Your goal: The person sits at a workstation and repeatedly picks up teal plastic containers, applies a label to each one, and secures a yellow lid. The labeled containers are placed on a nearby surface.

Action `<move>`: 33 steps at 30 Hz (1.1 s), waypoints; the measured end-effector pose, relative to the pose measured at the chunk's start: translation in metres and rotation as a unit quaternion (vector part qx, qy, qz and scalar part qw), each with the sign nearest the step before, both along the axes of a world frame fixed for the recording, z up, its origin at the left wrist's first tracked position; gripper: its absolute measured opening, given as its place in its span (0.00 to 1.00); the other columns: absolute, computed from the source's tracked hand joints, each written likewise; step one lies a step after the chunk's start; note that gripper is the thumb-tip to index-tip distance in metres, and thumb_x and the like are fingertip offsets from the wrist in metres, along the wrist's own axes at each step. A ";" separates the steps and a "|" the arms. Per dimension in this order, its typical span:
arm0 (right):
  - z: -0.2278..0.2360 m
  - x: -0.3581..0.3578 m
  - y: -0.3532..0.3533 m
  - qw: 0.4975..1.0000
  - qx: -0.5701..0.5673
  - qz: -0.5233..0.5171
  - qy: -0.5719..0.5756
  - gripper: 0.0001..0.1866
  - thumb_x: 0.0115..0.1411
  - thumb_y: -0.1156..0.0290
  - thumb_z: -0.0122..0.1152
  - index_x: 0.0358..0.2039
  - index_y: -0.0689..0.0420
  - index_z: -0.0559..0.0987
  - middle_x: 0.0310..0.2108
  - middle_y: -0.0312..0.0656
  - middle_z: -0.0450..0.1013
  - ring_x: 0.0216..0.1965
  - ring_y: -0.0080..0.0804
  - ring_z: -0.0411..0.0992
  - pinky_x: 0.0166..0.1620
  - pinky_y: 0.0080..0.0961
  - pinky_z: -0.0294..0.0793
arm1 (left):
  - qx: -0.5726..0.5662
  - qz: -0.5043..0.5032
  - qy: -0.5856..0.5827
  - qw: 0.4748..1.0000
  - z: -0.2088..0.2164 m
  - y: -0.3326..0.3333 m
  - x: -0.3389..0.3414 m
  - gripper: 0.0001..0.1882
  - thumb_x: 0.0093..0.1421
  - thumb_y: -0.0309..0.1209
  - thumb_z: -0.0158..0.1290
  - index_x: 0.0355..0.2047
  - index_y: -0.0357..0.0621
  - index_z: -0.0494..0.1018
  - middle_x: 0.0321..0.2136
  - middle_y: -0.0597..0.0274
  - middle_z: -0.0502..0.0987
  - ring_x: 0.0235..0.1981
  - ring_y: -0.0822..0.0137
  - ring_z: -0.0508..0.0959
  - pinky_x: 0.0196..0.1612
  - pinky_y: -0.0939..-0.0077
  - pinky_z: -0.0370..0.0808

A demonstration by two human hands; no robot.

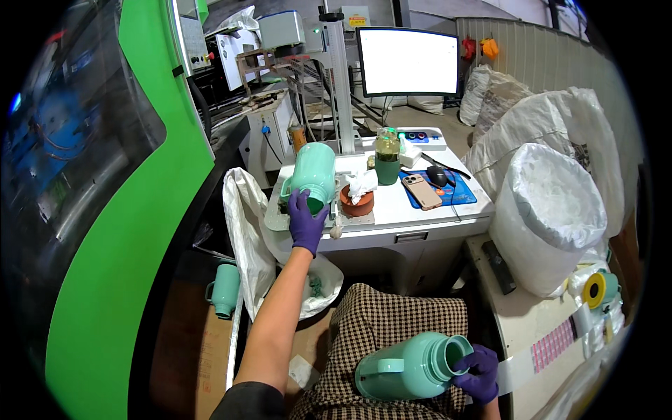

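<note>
My left hand point(308, 222), in a purple glove, grips the neck of a teal thermos jug point(315, 168). That jug lies tilted on the metal plate of the white workbench, its open mouth toward me. My right hand point(479, 374), also gloved in purple, holds the rim of a second teal thermos jug point(402, 367), thumb and fingers at its mouth. This one lies on its side across my lap on a checked cloth point(392, 315), with its handle facing up. Parts of my right fingers are hidden by the rim.
On the workbench point(448, 227) are a red-brown pot point(357, 203) with white tissue, a bottle point(387, 157), a phone point(422, 191) and a mouse point(437, 176). A white sack point(245, 238) stands left; another jug point(225, 290) lies below. A lined bin point(539, 231) stands right.
</note>
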State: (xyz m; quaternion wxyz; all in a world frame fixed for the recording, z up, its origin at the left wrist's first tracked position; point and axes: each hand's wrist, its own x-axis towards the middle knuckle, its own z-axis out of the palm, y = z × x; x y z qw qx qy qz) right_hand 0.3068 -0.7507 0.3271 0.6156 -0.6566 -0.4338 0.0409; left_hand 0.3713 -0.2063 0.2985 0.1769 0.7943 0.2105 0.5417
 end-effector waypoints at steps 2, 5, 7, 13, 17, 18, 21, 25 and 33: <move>0.005 0.000 0.008 1.000 -0.008 0.014 0.006 0.19 0.44 0.58 0.83 0.28 0.56 0.84 0.27 0.41 0.79 0.28 0.30 0.78 0.32 0.24 0.74 | 0.047 0.037 0.026 0.998 0.000 0.001 0.001 0.39 0.53 0.38 0.70 0.59 0.40 0.62 0.58 0.48 0.64 0.58 0.46 0.69 0.61 0.58 0.70; 0.018 -0.011 0.032 0.999 -0.009 0.033 0.042 0.21 0.47 0.53 0.80 0.28 0.57 0.83 0.26 0.38 0.77 0.28 0.27 0.75 0.31 0.23 0.70 | 0.053 0.052 0.030 0.997 -0.003 0.004 -0.003 0.39 0.53 0.37 0.69 0.60 0.40 0.60 0.57 0.48 0.63 0.59 0.45 0.68 0.62 0.57 0.68; 0.014 -0.012 0.038 0.999 -0.030 0.034 -0.005 0.19 0.44 0.57 0.82 0.29 0.56 0.84 0.24 0.37 0.76 0.24 0.24 0.72 0.27 0.21 0.67 | 0.044 0.052 0.039 0.997 0.000 0.005 -0.007 0.38 0.54 0.38 0.68 0.60 0.41 0.62 0.60 0.45 0.61 0.60 0.43 0.67 0.62 0.56 0.69; 0.012 -0.025 0.047 0.998 -0.007 0.008 -0.067 0.19 0.43 0.61 0.83 0.34 0.52 0.85 0.19 0.33 0.68 0.19 0.22 0.65 0.23 0.24 0.62 | 0.080 0.102 0.066 0.989 0.025 -0.029 -0.024 0.51 0.52 0.52 0.66 0.69 0.43 0.56 0.66 0.38 0.56 0.63 0.36 0.61 0.64 0.46 0.60; 0.015 -0.015 0.038 0.991 -0.012 -0.017 -0.135 0.20 0.46 0.61 0.81 0.40 0.51 0.85 0.21 0.36 0.70 0.21 0.29 0.69 0.25 0.27 0.65 | -0.116 -0.422 0.108 0.893 0.078 -0.162 -0.069 0.38 0.58 0.38 0.62 0.64 0.34 0.63 0.61 0.44 0.67 0.63 0.47 0.67 0.67 0.55 0.61; 0.019 -0.017 0.038 0.990 -0.037 -0.009 -0.137 0.19 0.49 0.60 0.78 0.41 0.52 0.85 0.23 0.38 0.72 0.24 0.34 0.72 0.28 0.30 0.68 | -0.111 -0.516 0.177 0.831 0.093 -0.196 -0.095 0.43 0.54 0.41 0.65 0.66 0.34 0.62 0.64 0.43 0.65 0.66 0.46 0.64 0.69 0.57 0.59; 0.023 -0.026 0.056 0.994 -0.016 0.020 -0.104 0.28 0.57 0.54 0.70 0.56 0.50 0.79 0.41 0.44 0.78 0.41 0.47 0.77 0.45 0.40 0.76 | -0.016 -0.645 0.297 0.704 0.126 -0.267 -0.139 0.44 0.51 0.41 0.66 0.64 0.33 0.64 0.63 0.44 0.68 0.64 0.47 0.68 0.66 0.58 0.63; 0.011 -0.031 0.021 0.986 0.062 -0.039 -0.149 0.26 0.61 0.59 0.67 0.57 0.55 0.77 0.44 0.46 0.76 0.44 0.46 0.76 0.50 0.38 0.75 | -0.002 -0.570 0.376 0.730 0.118 -0.278 -0.172 0.38 0.53 0.33 0.67 0.62 0.34 0.66 0.54 0.45 0.74 0.53 0.46 0.74 0.59 0.55 0.70; 0.020 0.052 -0.336 0.619 -0.392 -0.632 -0.252 0.06 0.47 0.68 0.64 0.26 0.53 0.82 0.32 0.47 0.79 0.35 0.45 0.78 0.40 0.42 0.78 | -0.026 -0.390 0.453 0.802 0.133 -0.190 -0.170 0.28 0.66 0.37 0.51 0.62 0.35 0.62 0.54 0.43 0.69 0.56 0.49 0.69 0.62 0.56 0.64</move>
